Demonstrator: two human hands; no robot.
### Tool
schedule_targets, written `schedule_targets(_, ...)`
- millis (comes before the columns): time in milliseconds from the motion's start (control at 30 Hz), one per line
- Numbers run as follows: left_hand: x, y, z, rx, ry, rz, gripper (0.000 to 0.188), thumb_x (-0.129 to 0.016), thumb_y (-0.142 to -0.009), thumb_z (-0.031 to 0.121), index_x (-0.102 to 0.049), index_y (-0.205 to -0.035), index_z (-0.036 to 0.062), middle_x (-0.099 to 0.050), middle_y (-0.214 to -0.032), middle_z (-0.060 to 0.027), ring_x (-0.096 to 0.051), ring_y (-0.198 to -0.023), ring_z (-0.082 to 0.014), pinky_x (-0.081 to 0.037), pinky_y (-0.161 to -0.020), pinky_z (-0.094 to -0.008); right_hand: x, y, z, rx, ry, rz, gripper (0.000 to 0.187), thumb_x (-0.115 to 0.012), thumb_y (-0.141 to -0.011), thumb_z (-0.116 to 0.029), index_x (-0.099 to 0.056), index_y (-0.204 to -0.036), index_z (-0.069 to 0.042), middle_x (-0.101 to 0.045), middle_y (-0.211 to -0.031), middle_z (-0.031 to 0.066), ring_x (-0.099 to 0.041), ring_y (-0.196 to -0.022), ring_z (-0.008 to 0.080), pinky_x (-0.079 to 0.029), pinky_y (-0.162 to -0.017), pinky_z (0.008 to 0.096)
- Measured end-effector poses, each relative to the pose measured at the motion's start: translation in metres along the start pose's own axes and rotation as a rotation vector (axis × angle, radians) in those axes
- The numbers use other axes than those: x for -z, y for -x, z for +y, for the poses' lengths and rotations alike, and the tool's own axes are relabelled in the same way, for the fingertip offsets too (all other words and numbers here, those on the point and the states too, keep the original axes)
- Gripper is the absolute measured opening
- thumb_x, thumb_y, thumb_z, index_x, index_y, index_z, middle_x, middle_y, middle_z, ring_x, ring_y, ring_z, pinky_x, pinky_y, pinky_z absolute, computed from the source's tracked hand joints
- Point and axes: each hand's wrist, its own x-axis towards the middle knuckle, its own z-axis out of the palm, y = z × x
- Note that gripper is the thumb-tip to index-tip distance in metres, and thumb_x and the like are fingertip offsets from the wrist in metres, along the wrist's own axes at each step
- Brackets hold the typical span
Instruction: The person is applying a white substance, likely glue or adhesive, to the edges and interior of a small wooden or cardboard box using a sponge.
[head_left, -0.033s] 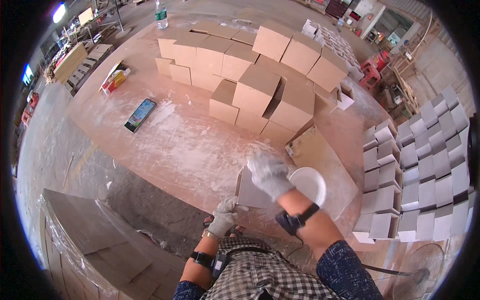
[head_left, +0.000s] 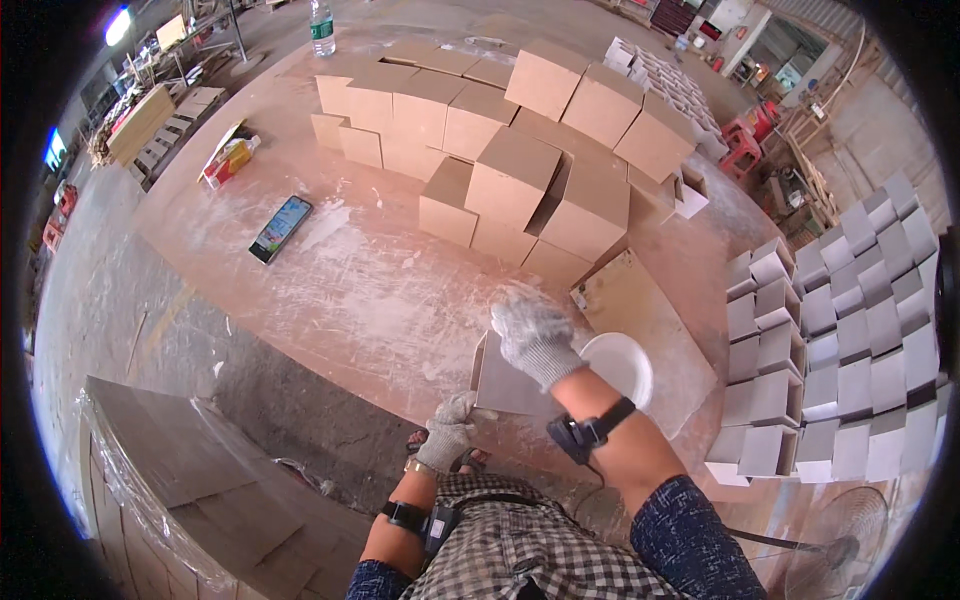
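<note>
Grey-gloved left hand (head_left: 447, 432): one, nearest us, at the near left corner of the grey box (head_left: 510, 388); its fingers look curled and drawn together, though we cannot tell whether they pinch the edge.
Grey box: one, at the near edge of the table (head_left: 340, 310), between our hands, an open side toward the left. We judge it light and stiff, probably thin board, easily dented at the open rim and a little slippery under knit gloves. We would take hold at the corners, where the walls brace one another.
Gloved right hand (head_left: 538, 338): one, over the far part of that grey face; fingers folded in, not spread; we cannot tell whether they press or pinch anything.
White tub (head_left: 622, 370): one, just right of the right hand.
Pale stacked boxes (head_left: 830, 340): right, overlapping too much for us to count.
Tan board (head_left: 650, 310): one, reaching out beyond the tub.
Phone (head_left: 281, 229): one, left, screen lit.
Brown boxes (head_left: 510, 175): far side; we count three in the raised row at the right, while others hide one another.
Red-and-yellow packet (head_left: 230, 160): one, far left.
Clear bottle (head_left: 322, 32): one, upright, farthest.
</note>
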Motion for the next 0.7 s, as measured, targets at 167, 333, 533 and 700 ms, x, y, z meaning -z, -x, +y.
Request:
schedule_targets(167,0.004,0.004,0.005,0.217,-0.147,-0.05,0.042,-0.06,-0.066,0.006,-0.061,-0.108,0.0062,-0.061,-0.102,-0.0147,-0.057,-0.098,-0.0342,-0.047,-0.082,-0.0389,0.018,0.043,-0.063,-0.067,-0.028,0.262,0.017,-0.058,-0.069,-0.017,-0.061,-0.085,-0.011,-0.056,-0.079,0.0062,-0.055,-0.067,0.0224,-0.043,-0.052,0.0395)
schedule_targets(333,0.004,-0.003,0.009,0.044,-0.134,0.014,0.035,-0.065,-0.07,0.01,-0.063,-0.105,0.0075,-0.063,-0.099,-0.0143,-0.059,-0.094,-0.0335,-0.048,-0.08,-0.0395,0.073,0.105,-0.046,0.307,-0.827,-0.15,0.019,-0.062,-0.075,-0.021,-0.063,-0.092,-0.012,-0.057,-0.089,0.0053,-0.057,-0.077,0.024,-0.048,-0.065,0.0404)
schedule_targets(533,0.013,-0.004,0.027,0.004,0.02,0.006,0.026,-0.067,-0.077,0.008,-0.065,-0.102,0.0078,-0.066,-0.093,-0.0132,-0.063,-0.088,-0.0317,-0.05,-0.077,-0.0381,0.045,0.151,0.002,-0.1,-0.981,0.437,0.029,-0.071,-0.074,-0.008,-0.065,-0.103,-0.009,-0.061,-0.107,0.0088,-0.063,-0.088,0.023,-0.052,-0.079,0.0377)
schedule_targets(700,0.016,-0.014,0.057,0.019,0.039,0.026,0.025,-0.07,-0.077,0.008,-0.066,-0.102,0.007,-0.066,-0.096,-0.0113,-0.063,-0.089,-0.0289,-0.05,-0.077,-0.0359,-0.002,0.207,-0.003,-0.923,-1.855,0.363,0.018,-0.07,-0.079,-0.007,-0.066,-0.096,-0.005,-0.061,-0.107,0.0046,-0.06,-0.09,0.016,-0.05,-0.081,0.0311)
